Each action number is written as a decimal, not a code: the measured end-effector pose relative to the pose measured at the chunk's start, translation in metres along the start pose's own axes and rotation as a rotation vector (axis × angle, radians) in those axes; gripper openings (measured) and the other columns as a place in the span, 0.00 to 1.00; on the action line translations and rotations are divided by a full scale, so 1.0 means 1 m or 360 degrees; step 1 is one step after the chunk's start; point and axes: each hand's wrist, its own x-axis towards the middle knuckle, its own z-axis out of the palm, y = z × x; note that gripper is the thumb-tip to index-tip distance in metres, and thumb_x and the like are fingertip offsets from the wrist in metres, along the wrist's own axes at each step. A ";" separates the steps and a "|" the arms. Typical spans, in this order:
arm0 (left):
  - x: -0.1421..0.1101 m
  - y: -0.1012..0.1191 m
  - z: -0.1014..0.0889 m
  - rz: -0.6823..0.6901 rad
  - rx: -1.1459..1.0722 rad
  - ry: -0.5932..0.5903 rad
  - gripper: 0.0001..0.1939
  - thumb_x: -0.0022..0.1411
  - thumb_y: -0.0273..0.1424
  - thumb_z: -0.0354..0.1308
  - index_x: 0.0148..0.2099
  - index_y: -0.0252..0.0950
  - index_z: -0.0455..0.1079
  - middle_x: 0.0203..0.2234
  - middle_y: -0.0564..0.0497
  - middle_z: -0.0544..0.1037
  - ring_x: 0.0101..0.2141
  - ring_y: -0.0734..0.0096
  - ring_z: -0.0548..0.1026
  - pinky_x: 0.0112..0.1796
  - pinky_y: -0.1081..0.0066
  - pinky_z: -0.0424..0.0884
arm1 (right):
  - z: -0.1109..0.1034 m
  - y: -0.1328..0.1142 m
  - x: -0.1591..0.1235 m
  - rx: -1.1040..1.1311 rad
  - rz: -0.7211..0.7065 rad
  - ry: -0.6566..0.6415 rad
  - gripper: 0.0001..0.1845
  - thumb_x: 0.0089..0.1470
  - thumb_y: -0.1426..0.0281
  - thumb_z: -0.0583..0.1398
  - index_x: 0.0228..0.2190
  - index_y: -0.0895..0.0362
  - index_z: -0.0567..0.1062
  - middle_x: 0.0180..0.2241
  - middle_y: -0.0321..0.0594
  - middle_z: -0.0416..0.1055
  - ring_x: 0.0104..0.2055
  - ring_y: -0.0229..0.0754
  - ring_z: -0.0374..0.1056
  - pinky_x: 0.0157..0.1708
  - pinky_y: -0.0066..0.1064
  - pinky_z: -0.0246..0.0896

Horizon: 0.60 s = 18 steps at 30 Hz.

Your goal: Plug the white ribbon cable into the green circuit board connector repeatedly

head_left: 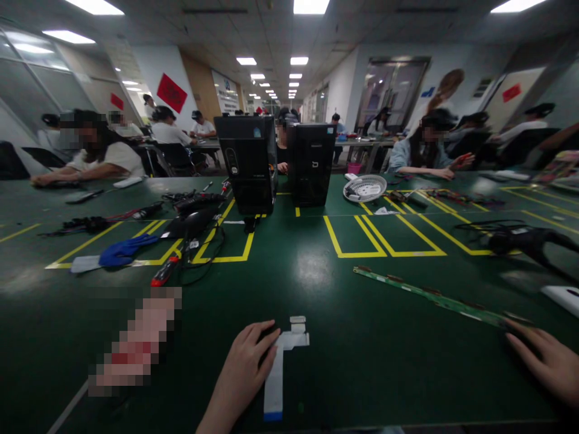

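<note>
My left hand [242, 371] lies flat on the green table mat [316, 289], fingers stretched out and touching a white flat ribbon cable [277, 374] that runs toward me. My right hand [545, 358] rests at the right edge with fingers extended, its fingertips on the near end of a long thin green circuit strip [429, 295] that runs diagonally across the mat.
Two black computer towers [246, 163] [311, 163] stand mid-table. Blue glove [124, 250], red-handled screwdriver [165, 271], cables and tools lie to the left. A white basket [364, 188] sits behind the yellow marked boxes. A black tool [525, 241] lies right. Other people sit around.
</note>
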 end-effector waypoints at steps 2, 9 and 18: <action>0.000 -0.001 0.001 0.0003 -0.0004 0.0009 0.17 0.68 0.32 0.51 0.56 0.43 0.71 0.54 0.47 0.72 0.53 0.55 0.69 0.52 0.51 0.68 | -0.005 -0.030 0.012 0.0093 -0.0005 -0.0216 0.37 0.54 0.47 0.47 0.48 0.62 0.76 0.46 0.65 0.70 0.46 0.56 0.71 0.45 0.44 0.62; -0.001 0.000 0.001 -0.0003 -0.0024 -0.0005 0.17 0.68 0.32 0.50 0.56 0.43 0.71 0.54 0.46 0.71 0.54 0.56 0.68 0.52 0.51 0.67 | 0.005 -0.156 0.041 0.0006 -0.0402 -0.0458 0.34 0.57 0.52 0.47 0.52 0.62 0.73 0.52 0.56 0.68 0.55 0.54 0.65 0.55 0.46 0.59; 0.000 0.002 -0.002 -0.0016 -0.0014 0.0005 0.17 0.68 0.32 0.51 0.56 0.43 0.71 0.54 0.46 0.71 0.54 0.55 0.68 0.52 0.50 0.67 | 0.018 -0.307 0.029 0.0087 -0.1022 -0.0546 0.28 0.63 0.57 0.45 0.57 0.57 0.67 0.56 0.47 0.66 0.57 0.50 0.62 0.56 0.47 0.60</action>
